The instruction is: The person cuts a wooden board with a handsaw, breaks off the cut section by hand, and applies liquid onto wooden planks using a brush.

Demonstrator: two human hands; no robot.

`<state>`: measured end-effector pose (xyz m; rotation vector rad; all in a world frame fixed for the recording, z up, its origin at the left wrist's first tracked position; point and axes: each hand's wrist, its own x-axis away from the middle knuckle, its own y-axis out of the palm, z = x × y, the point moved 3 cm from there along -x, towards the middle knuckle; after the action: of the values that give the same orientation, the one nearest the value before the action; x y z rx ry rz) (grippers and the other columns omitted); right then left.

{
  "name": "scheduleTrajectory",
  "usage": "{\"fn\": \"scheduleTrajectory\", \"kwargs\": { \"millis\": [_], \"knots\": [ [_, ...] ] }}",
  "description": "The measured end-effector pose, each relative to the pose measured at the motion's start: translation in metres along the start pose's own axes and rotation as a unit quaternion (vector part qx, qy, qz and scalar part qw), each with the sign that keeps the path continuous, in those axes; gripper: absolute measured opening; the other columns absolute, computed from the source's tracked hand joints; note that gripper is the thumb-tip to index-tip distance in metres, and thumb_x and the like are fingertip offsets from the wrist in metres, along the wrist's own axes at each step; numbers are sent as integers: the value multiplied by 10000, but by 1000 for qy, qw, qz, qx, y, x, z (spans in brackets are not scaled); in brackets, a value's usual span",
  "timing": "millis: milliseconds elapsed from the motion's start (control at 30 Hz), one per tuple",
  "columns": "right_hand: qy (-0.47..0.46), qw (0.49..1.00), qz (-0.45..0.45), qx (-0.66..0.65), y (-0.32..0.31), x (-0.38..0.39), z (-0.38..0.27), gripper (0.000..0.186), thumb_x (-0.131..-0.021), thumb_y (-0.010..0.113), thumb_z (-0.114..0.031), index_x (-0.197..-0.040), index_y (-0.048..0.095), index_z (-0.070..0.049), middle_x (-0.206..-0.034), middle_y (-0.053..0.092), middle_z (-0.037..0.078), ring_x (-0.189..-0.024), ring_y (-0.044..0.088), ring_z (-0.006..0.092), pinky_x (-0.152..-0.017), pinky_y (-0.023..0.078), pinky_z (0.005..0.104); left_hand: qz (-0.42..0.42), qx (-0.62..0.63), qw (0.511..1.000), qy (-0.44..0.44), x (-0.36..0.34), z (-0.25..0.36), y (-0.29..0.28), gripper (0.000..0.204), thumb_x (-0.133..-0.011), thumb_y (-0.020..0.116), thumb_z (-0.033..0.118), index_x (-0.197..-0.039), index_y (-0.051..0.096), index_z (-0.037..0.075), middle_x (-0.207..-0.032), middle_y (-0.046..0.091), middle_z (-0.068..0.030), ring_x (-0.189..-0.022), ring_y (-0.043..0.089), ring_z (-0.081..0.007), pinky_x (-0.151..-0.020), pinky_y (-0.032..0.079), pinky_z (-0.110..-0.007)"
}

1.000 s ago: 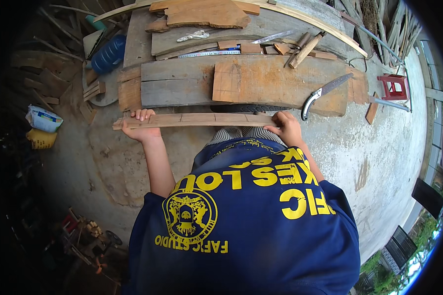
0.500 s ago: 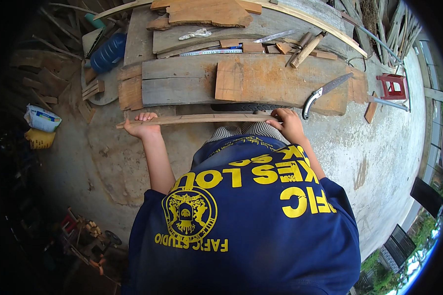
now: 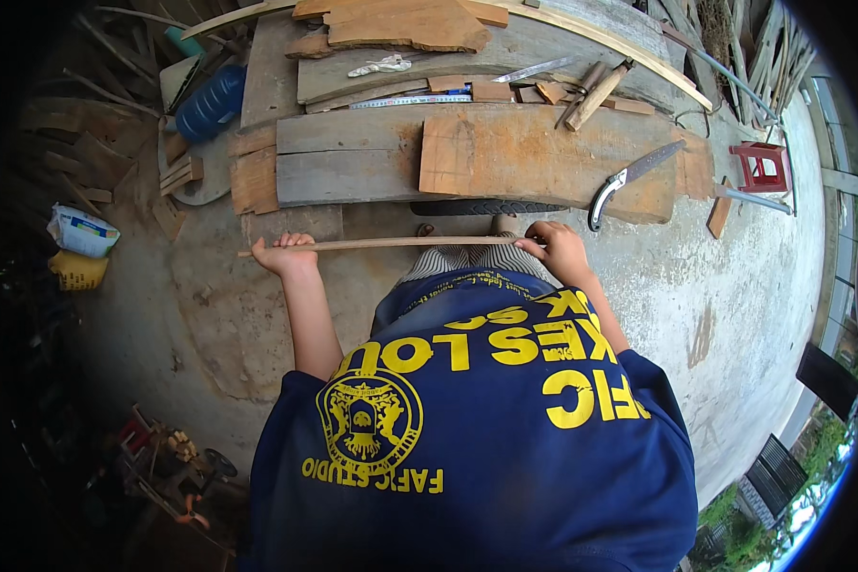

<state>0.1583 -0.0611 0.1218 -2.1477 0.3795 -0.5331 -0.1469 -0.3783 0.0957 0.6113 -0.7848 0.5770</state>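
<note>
A thin wooden strip (image 3: 400, 243) spans crosswise in front of my body, its narrow edge facing up. My left hand (image 3: 286, 255) is closed around it near its left end, and a short tip sticks out past the fingers. At the other end, my right hand (image 3: 551, 246) pinches the strip between thumb and fingers. Just beyond the strip lies a wooden board (image 3: 543, 162) on a grey plank (image 3: 343, 167). A folding saw (image 3: 629, 181) with a black and white handle rests on that board, nearest my right hand.
Farther back lie a wooden-handled hammer-like tool (image 3: 598, 95), a measuring tape (image 3: 410, 100), a white glove (image 3: 379, 66) and several wood offcuts. A blue plastic water jug (image 3: 210, 103) is at left. A red stool (image 3: 761, 168) stands at right on the concrete floor (image 3: 686, 276).
The wooden strip has been turned so its broad marked face no longer shows, only a narrow edge. Its right end has come slightly nearer to me, both hands still holding it.
</note>
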Motion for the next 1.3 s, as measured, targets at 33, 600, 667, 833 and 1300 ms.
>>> {"fn": "scheduleTrajectory", "kwargs": {
  "millis": [33,600,667,833,1300],
  "knots": [
    [5,1000,-4,-4,1,1,0,443,-759,619,-520,-800,633,-78,-719,620,104,-736,598,295,-689,465,385,-4,6,1000,-1,-2,0,-1,342,-789,419,459,-697,288,157,-553,318,32,-426,299,-107,-451,240,-263],
    [150,987,-11,60,31,18,29,886,-556,689,-689,-1176,545,-72,-1158,565,131,-1166,446,344,-964,310,482,-440,207,872,-64,8,-2,12,296,-675,573,354,-810,500,101,-716,467,-31,-710,475,-161,-700,397,-296],
    [189,980,-54,33,34,22,35,851,-574,710,-648,-1167,551,-58,-1158,554,155,-1102,490,358,-949,348,456,-448,217,865,-62,8,-1,10,309,-673,578,349,-842,523,96,-749,492,-42,-774,511,-182,-756,422,-319],
    [255,939,-188,-134,60,35,78,782,-611,784,-497,-1140,547,27,-1073,590,252,-990,581,375,-885,444,378,-455,110,882,-51,17,-7,13,483,-677,547,309,-1088,541,56,-905,565,-88,-995,544,-282,-928,399,-432],
    [421,831,-99,-349,94,107,130,565,-810,646,-463,-1088,610,27,-965,648,117,-868,597,198,-784,477,325,-421,-265,865,67,94,-75,30,265,-906,503,187,-1093,383,42,-945,480,-81,-948,500,-199,-923,380,-361]
  ]
}}
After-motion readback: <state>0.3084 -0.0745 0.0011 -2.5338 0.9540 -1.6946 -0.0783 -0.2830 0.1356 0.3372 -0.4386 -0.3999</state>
